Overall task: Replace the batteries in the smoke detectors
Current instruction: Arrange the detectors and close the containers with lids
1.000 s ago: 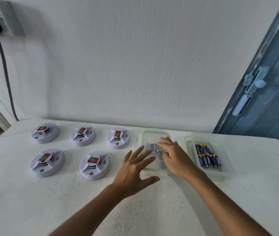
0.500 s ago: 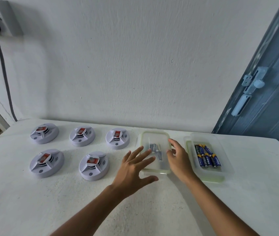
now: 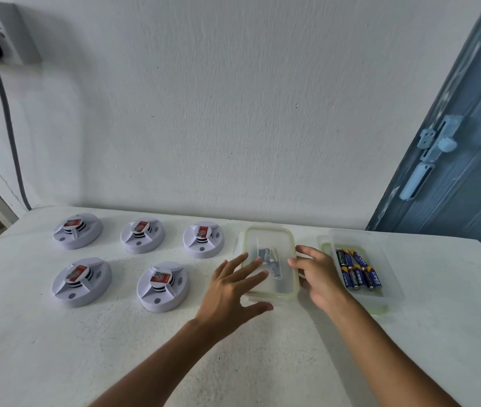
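Clear rectangular plastic tub [image 3: 289, 290] of grey batteries [image 3: 270, 259] lies between both hands, left hand [image 3: 230, 292] and right hand [image 3: 318, 277]; fingers [image 3: 249, 261] spread, empty.

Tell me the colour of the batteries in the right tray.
Dark blue with gold ends, in the head view.

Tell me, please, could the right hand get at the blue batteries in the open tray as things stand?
Probably yes. The right hand sits just left of the open tray, empty, with fingers spread. The blue batteries lie uncovered in it, and nothing stands between them and the hand.
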Demonstrator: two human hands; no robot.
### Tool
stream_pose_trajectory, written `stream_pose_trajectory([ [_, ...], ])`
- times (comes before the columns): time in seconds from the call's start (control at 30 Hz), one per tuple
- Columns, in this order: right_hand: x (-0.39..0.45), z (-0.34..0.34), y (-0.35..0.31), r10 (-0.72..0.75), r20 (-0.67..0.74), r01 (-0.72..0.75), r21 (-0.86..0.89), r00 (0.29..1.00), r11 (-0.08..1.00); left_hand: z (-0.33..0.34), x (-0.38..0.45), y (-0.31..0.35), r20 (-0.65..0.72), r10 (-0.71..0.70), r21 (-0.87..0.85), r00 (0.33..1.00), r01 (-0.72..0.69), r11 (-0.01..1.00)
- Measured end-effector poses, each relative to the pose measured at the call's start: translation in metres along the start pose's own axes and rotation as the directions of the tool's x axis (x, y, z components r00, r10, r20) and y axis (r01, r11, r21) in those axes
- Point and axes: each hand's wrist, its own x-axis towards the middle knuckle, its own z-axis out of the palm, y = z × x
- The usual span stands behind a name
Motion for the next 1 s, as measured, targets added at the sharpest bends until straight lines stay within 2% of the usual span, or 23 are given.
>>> stream_pose_trajectory([
  [0.37,0.004,-0.001,-0.006,0.074,0.123,-0.087,0.104,0.990,0.991,0.002,0.000,-0.001,-0.033,0.029,0.019,0.999,-0.028,0.999],
  [0.67,0.004,0.001,-0.006,0.096,0.104,-0.108,0.123,0.990,0.986,0.000,0.001,-0.001,-0.032,0.064,0.051,0.997,-0.063,0.997],
  [0.73,0.002,0.002,-0.007,0.079,0.101,-0.087,0.081,0.992,0.993,0.000,0.001,-0.002,-0.034,0.078,0.062,0.996,-0.076,0.995],
  [0.8,-0.002,0.005,-0.007,0.009,0.067,-0.004,-0.071,0.998,0.997,0.000,0.001,-0.002,-0.024,0.075,0.062,0.997,-0.074,0.995],
  [0.87,-0.007,0.009,-0.006,-0.157,0.046,0.163,-0.332,0.987,0.929,-0.001,0.002,-0.003,-0.015,0.072,0.064,0.997,-0.071,0.995],
  [0.93,-0.008,0.010,-0.001,-0.367,0.129,0.368,-0.593,0.921,0.716,-0.002,0.003,-0.002,-0.007,0.082,0.079,0.997,-0.081,0.994],
  [1.0,-0.006,0.010,0.004,-0.469,0.262,0.497,-0.712,0.844,0.497,-0.004,0.004,-0.002,0.007,0.095,0.096,0.995,-0.095,0.991],
])
